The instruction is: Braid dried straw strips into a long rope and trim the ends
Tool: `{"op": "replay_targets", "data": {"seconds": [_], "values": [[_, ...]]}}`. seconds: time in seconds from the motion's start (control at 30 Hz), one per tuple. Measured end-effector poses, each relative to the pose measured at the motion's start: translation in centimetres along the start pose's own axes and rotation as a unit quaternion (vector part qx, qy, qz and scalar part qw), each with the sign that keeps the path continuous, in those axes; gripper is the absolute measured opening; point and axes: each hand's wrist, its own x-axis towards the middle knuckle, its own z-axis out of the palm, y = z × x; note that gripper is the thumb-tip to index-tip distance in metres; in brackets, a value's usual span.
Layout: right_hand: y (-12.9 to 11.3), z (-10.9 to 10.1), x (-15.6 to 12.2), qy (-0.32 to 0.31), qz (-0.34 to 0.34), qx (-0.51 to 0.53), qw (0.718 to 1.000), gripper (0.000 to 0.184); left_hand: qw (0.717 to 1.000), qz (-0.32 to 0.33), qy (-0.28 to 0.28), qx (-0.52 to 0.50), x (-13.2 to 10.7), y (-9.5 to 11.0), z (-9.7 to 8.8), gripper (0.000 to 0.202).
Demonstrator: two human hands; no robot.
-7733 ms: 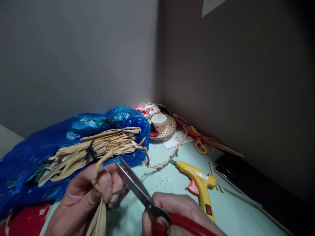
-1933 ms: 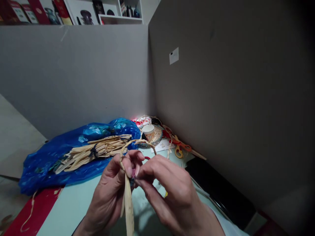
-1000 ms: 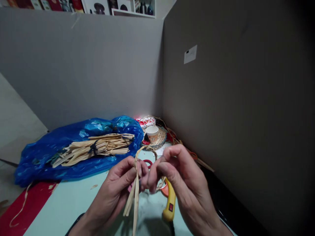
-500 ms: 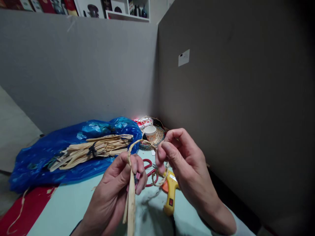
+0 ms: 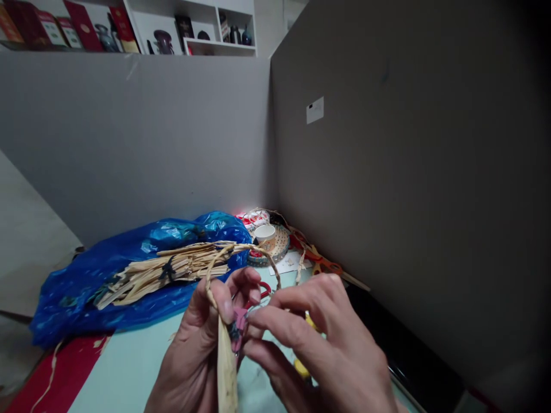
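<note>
My left hand (image 5: pixel 193 338) is closed on a dried husk strip (image 5: pixel 227 367), whose broad flat end hangs down past the thumb. Above the thumb the strip becomes a twisted cord (image 5: pixel 241 248), which arches over to the right. A small pink and dark clip-like piece (image 5: pixel 238 330) sits against the strip, beside the left fingers. From the right, my right hand (image 5: pixel 318 338) reaches in with thumb and fingertips bent together at this piece; its exact hold is partly hidden. Behind the hands show the red handles of scissors (image 5: pixel 264 288) and bits of a yellow glue gun (image 5: pixel 302 369).
A tied bundle of dried husks (image 5: pixel 172 267) lies on a blue plastic bag (image 5: pixel 64 304) at left. Behind stand a paper cup (image 5: pixel 264 234) and a round woven mat (image 5: pixel 280 244). Orange scissors (image 5: pixel 327 265) lie by the right-hand grey partition (image 5: pixel 387 172).
My right hand has left the cord and moved down and left to the pink piece. The cord's arch now stands free above my hands. The view has tilted slightly upward.
</note>
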Motion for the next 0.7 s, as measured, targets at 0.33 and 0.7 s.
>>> {"op": "replay_targets", "data": {"seconds": [0.33,0.7], "values": [[0.3,1.3,-0.9,0.018,0.040,0.107,0.993,0.020,0.997,0.064,0.001,0.047,0.3,-0.2,0.9,0.021],[0.2,0.2,0.3,-0.119,0.193,0.233,0.946,0.017,0.995,0.083,-0.013,0.043,0.9,-1.0,0.4,0.020]]}}
